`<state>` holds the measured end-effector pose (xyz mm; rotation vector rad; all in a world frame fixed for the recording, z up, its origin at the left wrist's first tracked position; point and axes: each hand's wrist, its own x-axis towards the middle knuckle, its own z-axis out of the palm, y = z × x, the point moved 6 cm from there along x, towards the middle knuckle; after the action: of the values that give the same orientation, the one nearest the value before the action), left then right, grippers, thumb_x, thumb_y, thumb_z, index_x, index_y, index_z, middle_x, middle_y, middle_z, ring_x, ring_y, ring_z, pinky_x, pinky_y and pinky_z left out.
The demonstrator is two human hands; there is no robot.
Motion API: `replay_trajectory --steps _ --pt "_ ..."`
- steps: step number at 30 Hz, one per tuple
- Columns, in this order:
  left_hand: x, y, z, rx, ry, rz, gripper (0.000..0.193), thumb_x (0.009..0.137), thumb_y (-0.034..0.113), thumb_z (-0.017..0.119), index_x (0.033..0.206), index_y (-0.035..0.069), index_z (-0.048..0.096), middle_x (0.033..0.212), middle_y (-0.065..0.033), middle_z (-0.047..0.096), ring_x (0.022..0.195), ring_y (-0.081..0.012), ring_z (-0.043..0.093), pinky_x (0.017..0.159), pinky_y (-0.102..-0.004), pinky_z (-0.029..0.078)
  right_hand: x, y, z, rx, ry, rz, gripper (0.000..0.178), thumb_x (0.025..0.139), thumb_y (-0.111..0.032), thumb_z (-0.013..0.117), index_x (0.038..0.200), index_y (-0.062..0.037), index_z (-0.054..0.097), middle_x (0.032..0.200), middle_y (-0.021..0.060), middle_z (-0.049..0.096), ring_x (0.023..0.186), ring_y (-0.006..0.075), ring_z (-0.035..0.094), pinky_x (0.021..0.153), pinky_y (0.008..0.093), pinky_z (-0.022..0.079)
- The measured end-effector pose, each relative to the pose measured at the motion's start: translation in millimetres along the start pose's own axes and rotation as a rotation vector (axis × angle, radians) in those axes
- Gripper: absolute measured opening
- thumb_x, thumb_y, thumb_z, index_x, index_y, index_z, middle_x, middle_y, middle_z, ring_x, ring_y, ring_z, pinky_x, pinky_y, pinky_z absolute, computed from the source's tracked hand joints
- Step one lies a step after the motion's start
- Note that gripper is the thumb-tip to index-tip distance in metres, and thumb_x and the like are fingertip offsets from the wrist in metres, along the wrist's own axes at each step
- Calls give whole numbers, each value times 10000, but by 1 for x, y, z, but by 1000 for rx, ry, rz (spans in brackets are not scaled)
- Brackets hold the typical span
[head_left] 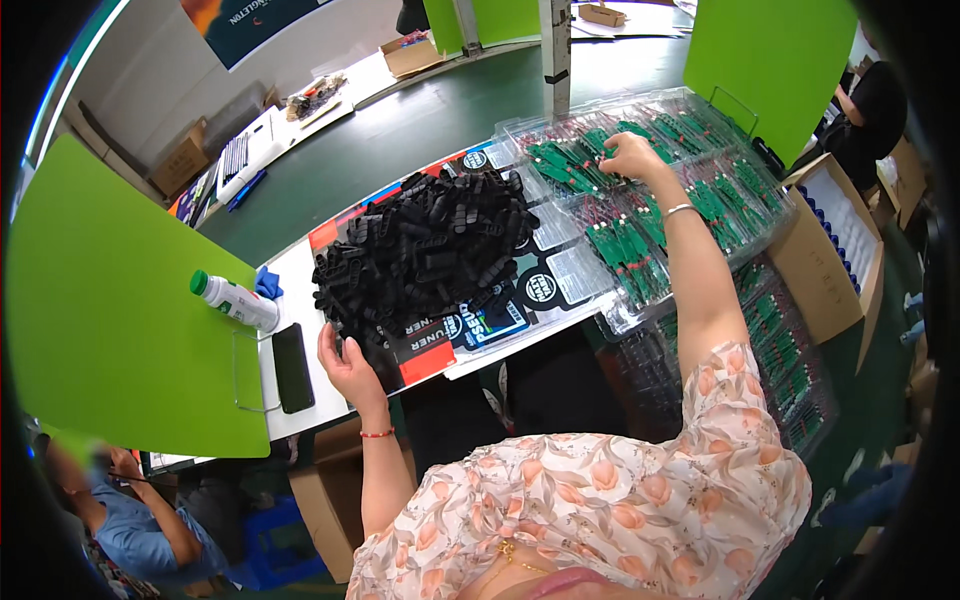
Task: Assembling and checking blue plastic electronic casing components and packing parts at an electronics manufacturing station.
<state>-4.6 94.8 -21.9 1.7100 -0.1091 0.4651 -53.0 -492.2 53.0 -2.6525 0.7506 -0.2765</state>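
My right hand (pixel 634 158) reaches over clear plastic trays (pixel 625 318) at the far right of the table. Its fingers are pinched at a green circuit board (pixel 570 170), one of several with thin red wires standing in rows. At the near edge of a heap of black plastic parts (pixel 425 245), my left hand (pixel 350 372) rests with thumb and fingers apart. Nothing shows in that hand. The heap lies on a printed sheet (pixel 430 362) in front of me.
Left of the heap are a white bottle (pixel 240 303) with a green cap, a blue cloth-like thing (pixel 268 283) and a black phone-like slab (pixel 293 368). Green partitions (pixel 120 300) flank the table. An open cardboard box (pixel 815 270) stands right; more filled trays (pixel 785 345) sit lower.
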Motion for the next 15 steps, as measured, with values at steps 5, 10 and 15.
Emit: replay_trajectory --steps 5,10,15 --pt "1 -7 -1 -66 -19 -10 400 996 4 535 1394 -23 500 1402 -148 539 1322 -227 502 1124 -339 367 7 7 11 -80 232 -74 485 750 -209 801 1193 -44 690 1046 160 719 1011 301 687 921 409 542" --pt "0 -7 1 -91 -20 -22 398 996 4 528 1392 -26 498 1409 -140 527 1322 -229 499 1126 -342 370 15 11 17 -175 213 -38 435 806 -238 785 1206 -101 684 1157 137 698 1106 322 653 959 438 525" --pt "0 -5 -3 -77 -13 -40 399 995 17 518 1392 -22 494 1414 -123 506 1333 -236 488 1121 -347 382 -3 -20 4 -219 253 -30 310 843 -281 746 1107 -120 719 1147 134 708 1082 323 668 925 439 541"
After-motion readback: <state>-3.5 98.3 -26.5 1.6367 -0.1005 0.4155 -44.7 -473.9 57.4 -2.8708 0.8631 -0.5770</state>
